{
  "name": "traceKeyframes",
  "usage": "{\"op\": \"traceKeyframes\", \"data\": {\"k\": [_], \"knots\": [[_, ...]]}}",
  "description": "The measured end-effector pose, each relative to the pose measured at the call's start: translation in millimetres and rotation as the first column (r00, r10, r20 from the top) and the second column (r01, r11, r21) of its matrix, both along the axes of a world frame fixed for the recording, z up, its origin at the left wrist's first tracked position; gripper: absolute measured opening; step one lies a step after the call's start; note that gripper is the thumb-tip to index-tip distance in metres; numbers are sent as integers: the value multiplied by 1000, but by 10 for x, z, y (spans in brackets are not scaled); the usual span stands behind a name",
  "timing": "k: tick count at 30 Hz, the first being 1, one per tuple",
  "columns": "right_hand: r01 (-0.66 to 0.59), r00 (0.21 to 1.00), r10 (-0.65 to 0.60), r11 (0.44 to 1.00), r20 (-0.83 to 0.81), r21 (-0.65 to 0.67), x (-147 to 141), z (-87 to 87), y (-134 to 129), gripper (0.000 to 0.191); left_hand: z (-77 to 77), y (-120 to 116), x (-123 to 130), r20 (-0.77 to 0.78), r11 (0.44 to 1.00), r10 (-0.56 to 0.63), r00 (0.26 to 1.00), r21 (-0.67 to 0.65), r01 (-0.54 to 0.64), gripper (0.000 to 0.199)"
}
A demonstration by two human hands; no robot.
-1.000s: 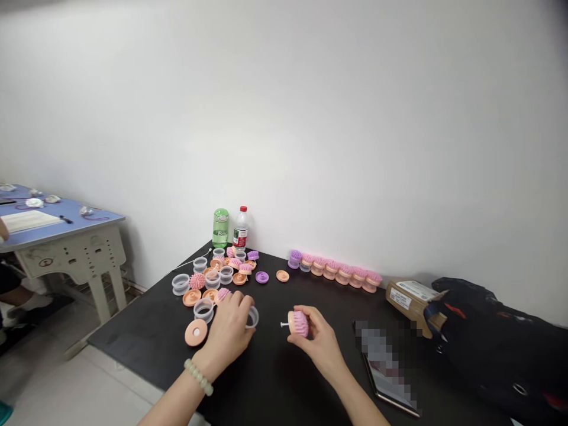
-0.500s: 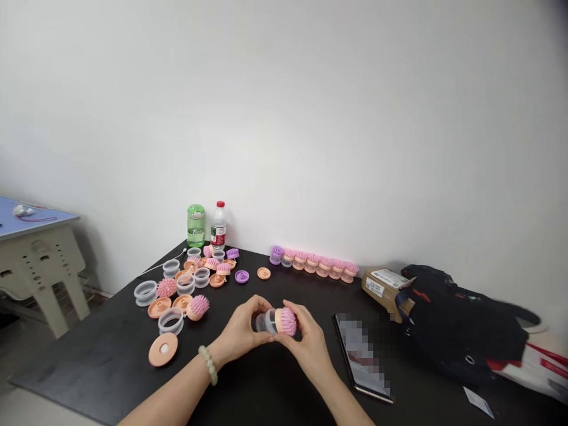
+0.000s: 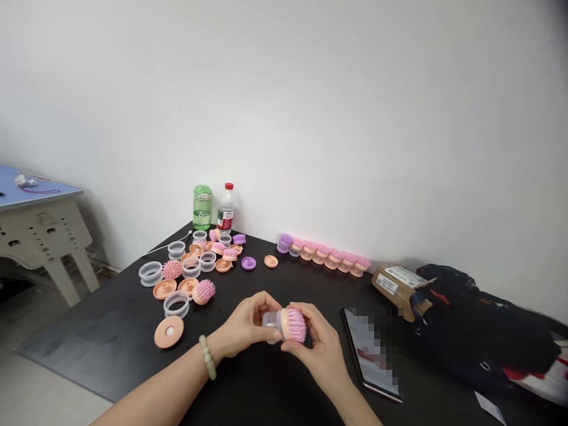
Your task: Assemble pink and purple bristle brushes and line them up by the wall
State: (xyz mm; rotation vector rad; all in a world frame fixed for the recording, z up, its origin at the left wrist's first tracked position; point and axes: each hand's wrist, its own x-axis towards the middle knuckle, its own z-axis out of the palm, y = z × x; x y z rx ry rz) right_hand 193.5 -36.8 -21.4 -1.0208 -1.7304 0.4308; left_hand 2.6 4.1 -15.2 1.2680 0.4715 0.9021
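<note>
Above the black table, my left hand [image 3: 243, 325] grips a translucent plastic ring [image 3: 270, 320], its thumb lying across the side. My right hand [image 3: 323, 346] pinches a round scalp brush head [image 3: 296, 325] with pink bristles and a peach base. Ring and brush head lie end to end and touch, bristles facing right; whether they are locked together I cannot tell. To the left lie loose parts: clear rings [image 3: 176, 304], peach discs [image 3: 169, 332], a purple disc [image 3: 248, 263] and pink brush heads [image 3: 204, 291].
Along the wall stands a row of brushes [image 3: 320, 254], mostly pink with one purple. A green bottle [image 3: 202, 208] and a red-capped water bottle [image 3: 225, 210] stand at the back left. On the right are a phone [image 3: 370, 355], a cardboard box [image 3: 399, 287] and a dark bag [image 3: 479, 331].
The camera view has tilted, so the table things sit higher and slightly further right. My left thumb now lies across the ring, and less of the ring shows beside the brush head.
</note>
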Motion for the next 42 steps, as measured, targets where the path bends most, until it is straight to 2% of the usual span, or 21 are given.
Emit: {"op": "traceKeyframes", "data": {"k": [7,13,18,24,28,31,34,37,40,42], "knots": [[-121,992,119,992,38,33,46,74,-46,56,49,-36,-16,93,990,-28,995,-134,40,47],[-161,985,159,986,69,33,73,157,-59,41,49,-43,-20,111,974,-94,989,-194,114,48],[-178,981,178,984,80,-15,50,217,-75,35,32,-31,-27,110,965,-100,989,-232,123,46],[-239,951,221,969,218,62,51,262,-95,37,26,-18,-39,99,945,-144,985,-282,167,38],[-260,930,208,955,302,142,34,269,-110,45,28,-25,-31,56,939,-171,984,-295,180,35],[-201,943,155,971,295,132,26,245,-112,39,36,-37,-23,77,944,-152,985,-283,168,36],[-72,974,50,993,221,93,23,193,-94,33,47,-40,-16,105,967,-100,989,-225,121,38],[71,993,-66,996,100,-47,4,132,-65,31,42,-26,-4,104,995,-38,994,-90,47,48],[35,996,-54,971,-73,-237,-35,93,-43,30,15,-11,11,79,993,58,995,103,-66,48],[-37,982,-22,952,-189,-304,-58,87,-38,31,-3,-10,17,50,953,157,986,255,-165,42]]}}
